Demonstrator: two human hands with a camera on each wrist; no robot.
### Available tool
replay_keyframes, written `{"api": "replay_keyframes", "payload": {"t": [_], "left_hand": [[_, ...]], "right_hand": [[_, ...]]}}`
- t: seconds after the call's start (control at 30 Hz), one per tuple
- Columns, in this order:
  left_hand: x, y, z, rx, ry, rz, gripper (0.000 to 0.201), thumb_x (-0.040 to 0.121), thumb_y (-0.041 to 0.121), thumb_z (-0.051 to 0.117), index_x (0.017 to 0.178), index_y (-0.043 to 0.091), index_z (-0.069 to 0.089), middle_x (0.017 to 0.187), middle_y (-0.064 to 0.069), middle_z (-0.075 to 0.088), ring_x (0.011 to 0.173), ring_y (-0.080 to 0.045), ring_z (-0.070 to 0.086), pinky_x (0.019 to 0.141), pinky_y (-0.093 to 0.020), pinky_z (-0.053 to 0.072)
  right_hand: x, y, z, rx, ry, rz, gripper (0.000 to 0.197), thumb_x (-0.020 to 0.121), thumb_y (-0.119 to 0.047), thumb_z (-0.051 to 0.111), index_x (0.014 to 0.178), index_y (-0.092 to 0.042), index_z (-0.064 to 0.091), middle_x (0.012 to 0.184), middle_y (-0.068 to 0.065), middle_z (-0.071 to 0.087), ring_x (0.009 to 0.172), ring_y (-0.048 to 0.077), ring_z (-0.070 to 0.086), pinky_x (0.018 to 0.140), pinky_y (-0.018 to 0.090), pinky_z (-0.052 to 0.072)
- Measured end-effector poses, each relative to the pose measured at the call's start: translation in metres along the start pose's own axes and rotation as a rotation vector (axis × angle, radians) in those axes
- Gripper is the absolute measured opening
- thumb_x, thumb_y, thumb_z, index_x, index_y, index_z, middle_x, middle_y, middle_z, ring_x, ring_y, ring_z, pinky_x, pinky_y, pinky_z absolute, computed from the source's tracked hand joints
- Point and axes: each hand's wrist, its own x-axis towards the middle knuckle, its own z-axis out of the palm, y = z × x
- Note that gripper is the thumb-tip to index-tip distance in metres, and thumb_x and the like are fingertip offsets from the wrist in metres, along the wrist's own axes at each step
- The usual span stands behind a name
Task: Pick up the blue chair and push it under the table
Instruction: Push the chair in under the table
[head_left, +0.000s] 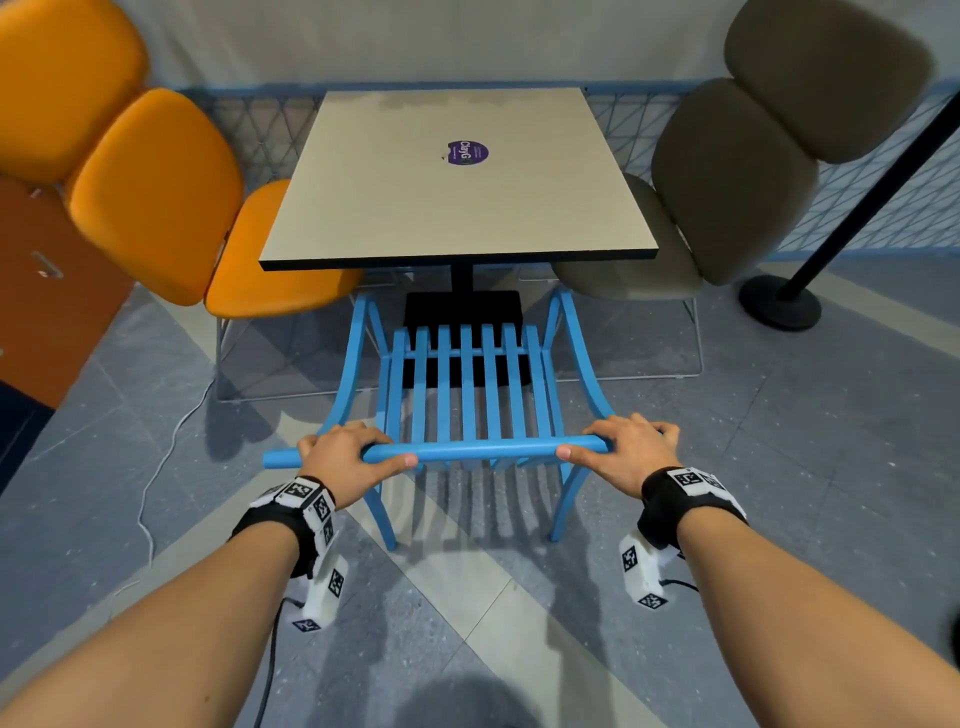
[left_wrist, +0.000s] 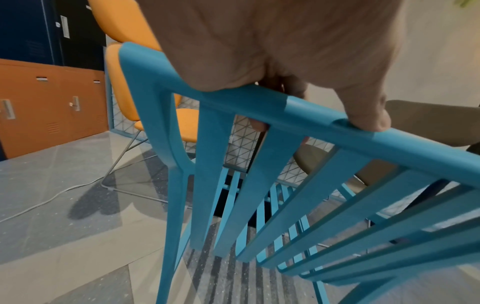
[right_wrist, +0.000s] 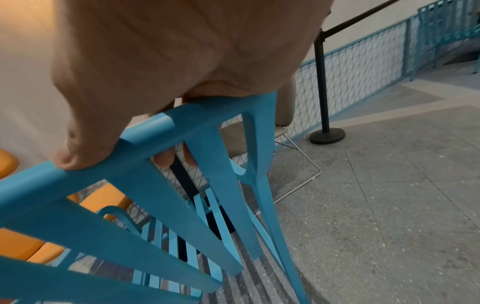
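A blue slatted chair (head_left: 470, 384) stands in front of me, facing the square beige table (head_left: 457, 208). Its seat front reaches just to the table's near edge, close to the black pedestal base (head_left: 462, 312). My left hand (head_left: 348, 460) grips the left part of the chair's top rail (head_left: 485, 450), fingers over it and thumb along the near side. My right hand (head_left: 626, 452) grips the rail's right end the same way. In the wrist views, the left hand (left_wrist: 272, 61) and right hand (right_wrist: 168, 72) wrap the blue rail (left_wrist: 324, 123) (right_wrist: 103, 170).
An orange padded chair (head_left: 171, 197) stands left of the table, a grey-brown padded chair (head_left: 743, 176) right of it. A black stanchion post with a round base (head_left: 779, 304) stands at the right. Orange lockers (head_left: 47, 291) line the left. A white cable (head_left: 166, 457) lies on the floor.
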Motion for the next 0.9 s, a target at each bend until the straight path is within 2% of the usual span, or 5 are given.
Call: {"api": "replay_keyframes", "payload": {"t": [0.23, 0.33, 0.57, 0.73, 0.9], "left_hand": [[0.018, -0.009, -0.009, -0.014, 0.009, 0.004, 0.068, 0.059, 0.093, 0.037, 0.085, 0.040, 0.070, 0.075, 0.015, 0.062, 0.082, -0.008, 0.055, 0.078, -0.039, 0.027], [0.014, -0.009, -0.007, -0.018, 0.011, 0.000, 0.066, 0.060, 0.093, 0.038, 0.084, 0.040, 0.069, 0.075, 0.015, 0.063, 0.083, -0.007, 0.055, 0.079, -0.039, 0.027], [0.008, -0.001, -0.012, -0.027, -0.014, -0.049, 0.057, 0.062, 0.088, 0.048, 0.085, 0.041, 0.070, 0.077, 0.014, 0.064, 0.084, -0.008, 0.055, 0.078, -0.037, 0.026], [0.004, 0.000, -0.008, -0.034, 0.015, -0.054, 0.067, 0.055, 0.092, 0.041, 0.083, 0.038, 0.070, 0.076, 0.015, 0.062, 0.083, -0.008, 0.054, 0.077, -0.037, 0.027], [0.012, -0.012, -0.017, -0.031, 0.016, -0.038, 0.067, 0.056, 0.093, 0.040, 0.083, 0.041, 0.070, 0.077, 0.015, 0.062, 0.084, -0.006, 0.054, 0.078, -0.037, 0.026]], "right_hand": [[0.011, -0.011, -0.004, -0.020, 0.017, -0.011, 0.059, 0.075, -0.091, 0.032, 0.090, -0.044, 0.063, 0.078, -0.020, 0.050, 0.095, 0.011, 0.045, 0.095, 0.045, 0.023], [0.008, -0.010, -0.002, -0.041, -0.010, -0.017, 0.059, 0.076, -0.091, 0.030, 0.095, -0.046, 0.062, 0.079, -0.021, 0.048, 0.096, 0.012, 0.045, 0.097, 0.045, 0.023], [0.006, -0.013, -0.004, 0.013, -0.021, -0.009, 0.059, 0.075, -0.090, 0.036, 0.091, -0.042, 0.068, 0.081, -0.017, 0.056, 0.095, 0.012, 0.045, 0.094, 0.043, 0.022], [0.005, -0.009, -0.005, 0.010, -0.040, -0.012, 0.062, 0.075, -0.091, 0.035, 0.095, -0.043, 0.068, 0.082, -0.018, 0.055, 0.097, 0.012, 0.045, 0.093, 0.043, 0.020], [0.007, -0.022, -0.001, -0.018, -0.035, -0.010, 0.065, 0.074, -0.093, 0.028, 0.095, -0.045, 0.065, 0.083, -0.017, 0.056, 0.096, 0.011, 0.045, 0.091, 0.043, 0.020]]}}
